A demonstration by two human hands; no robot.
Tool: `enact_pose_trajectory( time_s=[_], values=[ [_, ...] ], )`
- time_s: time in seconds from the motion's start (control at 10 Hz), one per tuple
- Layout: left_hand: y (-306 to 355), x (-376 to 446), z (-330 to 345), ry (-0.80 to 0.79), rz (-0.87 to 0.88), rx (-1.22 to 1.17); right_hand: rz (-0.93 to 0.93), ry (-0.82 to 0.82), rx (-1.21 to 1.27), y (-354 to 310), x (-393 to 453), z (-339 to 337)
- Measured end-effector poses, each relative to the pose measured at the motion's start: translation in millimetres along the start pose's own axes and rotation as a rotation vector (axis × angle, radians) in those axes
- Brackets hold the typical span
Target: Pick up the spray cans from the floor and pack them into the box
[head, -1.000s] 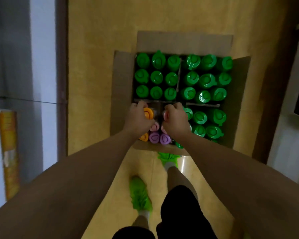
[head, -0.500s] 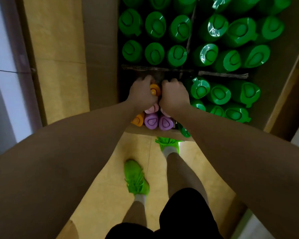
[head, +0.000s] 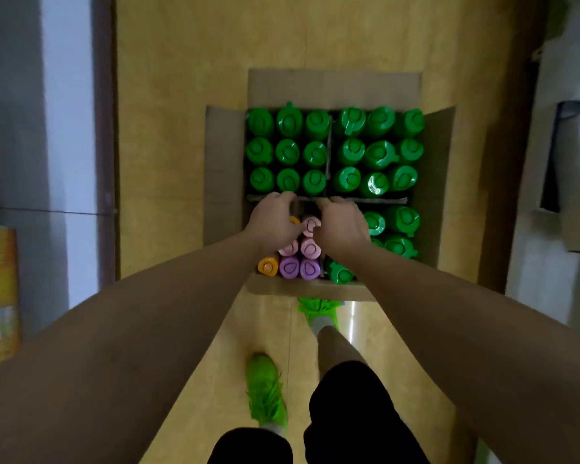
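Spray cans stood upright in the box, caps up, long axes vertical, near-left compartment almost filled. Left hand and right hand curled over the far row beside the divider, possibly pressing cans down; grip itself hidden. Pink cap showed between both hands.

Box: on the floor ahead of my feet.
Far compartments: spray cans upright in rows.
Near-left compartment: I see more cans — left hand and right hand side by side over them.
Near-right compartment: cans too.
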State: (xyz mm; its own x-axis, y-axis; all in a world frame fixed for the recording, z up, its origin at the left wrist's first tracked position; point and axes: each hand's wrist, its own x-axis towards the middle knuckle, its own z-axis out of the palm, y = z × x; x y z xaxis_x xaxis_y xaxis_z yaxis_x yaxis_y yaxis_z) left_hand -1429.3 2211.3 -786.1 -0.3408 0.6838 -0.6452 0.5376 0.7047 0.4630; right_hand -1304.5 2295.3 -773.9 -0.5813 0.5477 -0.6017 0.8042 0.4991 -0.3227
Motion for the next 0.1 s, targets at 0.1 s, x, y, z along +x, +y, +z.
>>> enact_pose_trajectory(
  time_s=[0.1],
  values=[
    [26.9, -35.9, -39.2, 0.083, 0.004, -0.022, 0.003, 0.087, 0.024, -12.3, -31.8, -48.8]
  ],
)
